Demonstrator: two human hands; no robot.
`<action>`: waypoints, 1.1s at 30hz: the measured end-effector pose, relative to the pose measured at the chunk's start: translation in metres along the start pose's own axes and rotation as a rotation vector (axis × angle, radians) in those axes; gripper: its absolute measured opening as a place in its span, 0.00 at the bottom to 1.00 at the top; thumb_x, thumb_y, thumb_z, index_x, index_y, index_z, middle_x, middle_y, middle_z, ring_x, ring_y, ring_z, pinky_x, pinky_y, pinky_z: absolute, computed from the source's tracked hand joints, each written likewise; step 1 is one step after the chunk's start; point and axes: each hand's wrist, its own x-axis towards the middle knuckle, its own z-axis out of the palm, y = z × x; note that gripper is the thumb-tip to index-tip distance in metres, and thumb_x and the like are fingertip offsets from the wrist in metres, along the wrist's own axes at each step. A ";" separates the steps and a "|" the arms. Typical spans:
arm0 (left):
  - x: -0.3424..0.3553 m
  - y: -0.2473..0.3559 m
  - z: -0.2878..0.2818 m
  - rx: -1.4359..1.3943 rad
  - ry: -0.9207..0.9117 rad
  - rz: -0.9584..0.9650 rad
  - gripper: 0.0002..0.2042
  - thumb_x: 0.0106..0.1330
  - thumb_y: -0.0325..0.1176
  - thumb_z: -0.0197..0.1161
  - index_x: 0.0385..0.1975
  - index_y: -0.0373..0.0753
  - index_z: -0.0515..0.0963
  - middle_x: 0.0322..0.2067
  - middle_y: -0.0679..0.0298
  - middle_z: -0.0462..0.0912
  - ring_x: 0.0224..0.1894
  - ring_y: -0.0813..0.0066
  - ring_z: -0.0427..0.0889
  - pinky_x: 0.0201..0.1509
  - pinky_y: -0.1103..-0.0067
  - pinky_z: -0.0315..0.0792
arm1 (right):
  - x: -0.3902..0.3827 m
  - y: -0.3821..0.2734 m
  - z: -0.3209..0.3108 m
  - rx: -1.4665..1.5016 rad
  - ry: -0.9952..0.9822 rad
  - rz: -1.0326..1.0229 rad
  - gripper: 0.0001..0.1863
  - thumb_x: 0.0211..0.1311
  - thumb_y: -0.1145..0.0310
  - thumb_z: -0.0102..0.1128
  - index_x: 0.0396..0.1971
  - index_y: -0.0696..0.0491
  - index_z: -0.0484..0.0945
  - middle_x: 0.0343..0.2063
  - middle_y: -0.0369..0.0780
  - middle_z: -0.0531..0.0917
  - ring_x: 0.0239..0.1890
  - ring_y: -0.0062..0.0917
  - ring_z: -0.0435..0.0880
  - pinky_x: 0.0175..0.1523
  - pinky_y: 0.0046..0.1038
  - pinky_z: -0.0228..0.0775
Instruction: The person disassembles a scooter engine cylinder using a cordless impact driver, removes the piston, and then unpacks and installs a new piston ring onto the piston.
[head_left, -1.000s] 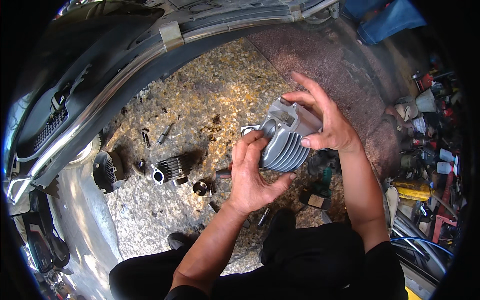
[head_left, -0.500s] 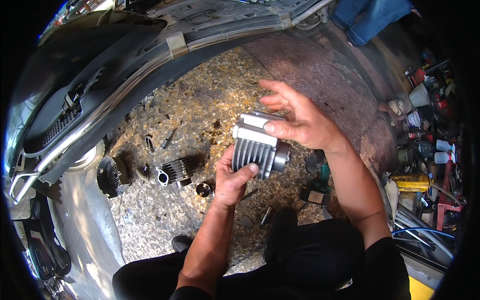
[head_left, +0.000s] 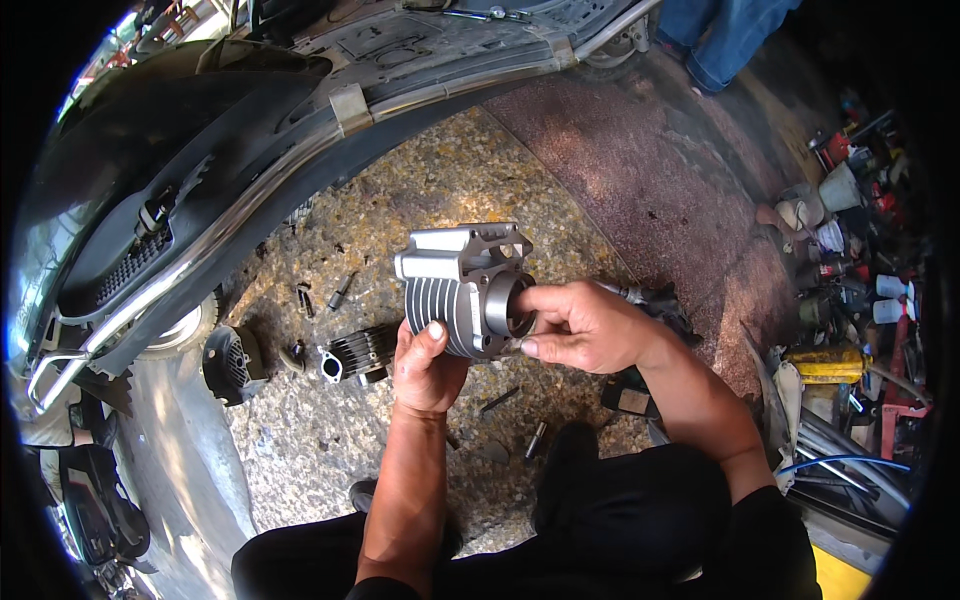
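A silver finned engine cylinder is held up over the ground, its round sleeve turned to the right. Around its lower left side, the fingers and thumb of my left hand are closed, with the thumb lying across the fins. My right hand is at the sleeve's mouth. Its fingers are bent and reach inside the bore, while the thumb lies at the lower rim. The fingertips are hidden, so anything they touch within the bore cannot be seen.
A darker finned cylinder and a black vented cover lie on the speckled ground to the left. A metal pin is near my shoe. Motorcycle bodywork curves across the upper left. Tools and containers crowd the right. A person's jeans show at the top.
The cylinder has moved left and turned so that its sleeve opening shows. My right hand has left its top face, come down and put its fingers into the bore.
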 end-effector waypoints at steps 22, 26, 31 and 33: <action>0.068 -0.009 -0.023 0.575 0.369 -0.004 0.14 0.56 0.34 0.69 0.37 0.32 0.79 0.32 0.64 0.83 0.32 0.80 0.78 0.41 0.81 0.71 | -0.033 0.077 -0.032 0.654 0.634 0.182 0.08 0.66 0.70 0.56 0.41 0.57 0.75 0.17 0.34 0.76 0.13 0.15 0.73 0.16 0.19 0.61; 0.110 -0.028 -0.034 0.656 0.345 -0.009 0.11 0.58 0.30 0.69 0.36 0.31 0.79 0.32 0.63 0.84 0.33 0.79 0.78 0.40 0.82 0.70 | -0.040 0.099 -0.042 0.873 0.689 0.175 0.06 0.66 0.69 0.55 0.36 0.56 0.74 0.17 0.34 0.76 0.14 0.17 0.72 0.18 0.23 0.63; 0.155 -0.054 -0.053 0.664 0.351 0.001 0.12 0.56 0.30 0.71 0.35 0.31 0.79 0.32 0.64 0.83 0.31 0.80 0.77 0.39 0.82 0.69 | -0.043 0.124 -0.050 1.012 0.737 0.186 0.06 0.66 0.69 0.55 0.36 0.55 0.73 0.18 0.34 0.77 0.14 0.19 0.73 0.18 0.23 0.63; 0.168 -0.064 -0.063 0.587 0.344 -0.022 0.10 0.55 0.29 0.71 0.33 0.33 0.79 0.31 0.65 0.83 0.32 0.80 0.78 0.40 0.82 0.70 | -0.044 0.134 -0.052 1.023 0.738 0.208 0.06 0.66 0.69 0.55 0.37 0.54 0.73 0.18 0.34 0.76 0.14 0.20 0.73 0.18 0.24 0.63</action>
